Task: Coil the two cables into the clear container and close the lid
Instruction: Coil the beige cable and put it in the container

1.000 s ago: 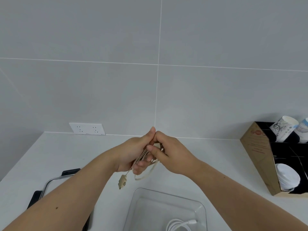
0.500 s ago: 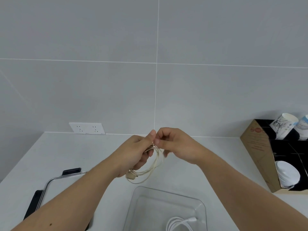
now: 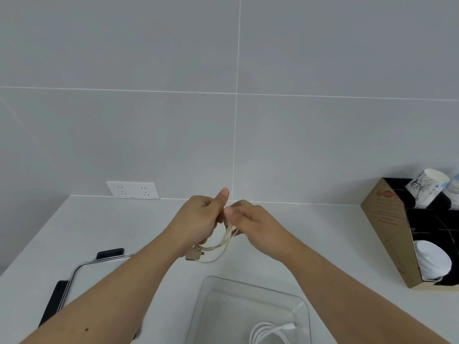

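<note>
A beige cable (image 3: 218, 247) hangs in a small coil above the white counter, its plug (image 3: 194, 255) dangling at the lower left of the loops. My left hand (image 3: 198, 219) grips the top of the coil, thumb up. My right hand (image 3: 250, 222) pinches the same coil from the right, touching the left hand. Below them stands the clear container (image 3: 206, 301), open, with a coiled white cable (image 3: 269, 333) lying in its near part. The lid (image 3: 82, 271), clear with black clips, lies at the left, partly hidden by my left forearm.
A brown cardboard holder (image 3: 390, 234) with paper cups and white bowls stands at the right. A white wall socket (image 3: 133, 190) sits at the back left, just above the counter. Grey tiled wall rises behind.
The loose end with the plug has been drawn up into the coil. The loops grew wider, and my right hand shifted from the front of the coil to its right side.
</note>
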